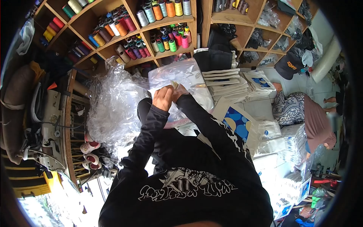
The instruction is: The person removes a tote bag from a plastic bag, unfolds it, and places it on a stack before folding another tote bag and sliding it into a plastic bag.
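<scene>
My left hand (163,97) and my right hand (180,92) are close together in front of me, over a clear plastic bag (189,77). The fingers of my left hand are bent against the bag's near edge, around a small yellowish piece (174,84) between the hands. My right hand is partly hidden behind that piece and the plastic, and its fingers do not show clearly. Crumpled clear plastic (113,102) is heaped to the left. A tote bag with a blue circle pattern (236,123) lies to the right of my arm.
Wooden shelves (166,22) with thread spools stand ahead. Stacked cloth bags (227,85) and a white ZURICH bag (270,136) are on the right. Another person (317,121) bends near wrapped stacks at the far right. A sewing machine (53,128) stands at the left.
</scene>
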{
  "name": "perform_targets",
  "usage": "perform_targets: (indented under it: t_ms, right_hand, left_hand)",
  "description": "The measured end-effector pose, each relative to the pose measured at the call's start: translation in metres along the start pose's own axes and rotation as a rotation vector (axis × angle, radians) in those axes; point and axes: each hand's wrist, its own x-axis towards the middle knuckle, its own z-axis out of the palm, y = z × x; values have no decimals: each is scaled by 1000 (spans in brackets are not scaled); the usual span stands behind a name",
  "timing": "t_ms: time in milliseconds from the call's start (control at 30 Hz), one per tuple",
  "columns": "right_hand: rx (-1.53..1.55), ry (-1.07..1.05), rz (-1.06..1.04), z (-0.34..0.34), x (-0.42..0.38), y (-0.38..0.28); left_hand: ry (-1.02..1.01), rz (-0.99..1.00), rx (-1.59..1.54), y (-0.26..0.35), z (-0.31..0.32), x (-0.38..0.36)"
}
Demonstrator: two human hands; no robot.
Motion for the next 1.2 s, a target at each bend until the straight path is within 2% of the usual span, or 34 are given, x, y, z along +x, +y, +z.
perform_targets:
  t_ms: [33, 133, 200, 267, 333, 400, 433, 500, 533, 567, 700, 767, 800, 867, 933, 1000, 1033, 1067, 1133, 1200]
  right_hand:
    - [3, 8, 1, -3, -4, -4]
    - [-534, 341, 138, -14, -34, -28]
    - [-579, 280, 202, -27, -43, -41]
    - [-610, 417, 93, -29, -51, -43]
    - [-622, 435, 112, -14, -45, -29]
    - [-635, 550, -118, -7, -42, -20]
    - [-568, 430, -148, 0, -35, -15]
    - [-572, 413, -192, 13, -27, -9]
    - [-579, 398, -235, 19, -24, -8]
    - [-681, 345, -142, 25, -21, -8]
    - [-602, 485, -189, 27, -15, -6]
    - [-550, 277, 5, 13, -20, -23]
    - [-550, 277, 3, 10, -19, -26]
    - [-426, 6, 222, 4, -15, -34]
    - [-455, 68, 250, 48, 13, 5]
    - [-703, 72, 51, 61, 26, 20]
    - [-295, 311, 15, 33, 3, -8]
    - [-296, 311, 15, 29, -1, -9]
    - [-608, 677, -324, 30, -4, -6]
    - [-538, 634, -329, 29, 1, -3]
  left_hand:
    - [-12, 14, -21, 0, -5, -1]
    - [0, 31, -66, -1, -12, -7]
    - [-5, 32, -63, -4, -16, -12]
    - [-22, 12, -17, -8, -15, -19]
    - [-31, -13, 4, -16, -7, -30]
    - [-99, -149, 22, -22, 1, -41]
    - [-99, -149, 25, -25, 5, -45]
    - [-202, -348, -66, -24, 8, -51]
    - [-204, -347, -65, -23, 8, -50]
    - [-216, -353, -100, -22, 8, -49]
    - [-139, -311, -136, -11, 3, -35]
    - [-48, -280, -146, -5, 1, -29]
    - [-48, -281, -145, -3, 1, -27]
    - [44, -301, -136, -2, 0, -25]
    - [58, -334, -133, -2, 1, -27]
    - [72, -367, -131, -2, 1, -29]
    - [55, -337, -126, 0, -1, -30]
    - [38, -308, -121, 1, -2, -31]
    - [6, -288, -111, 4, -5, -33]
    - [-44, -344, -135, 8, -5, -34]
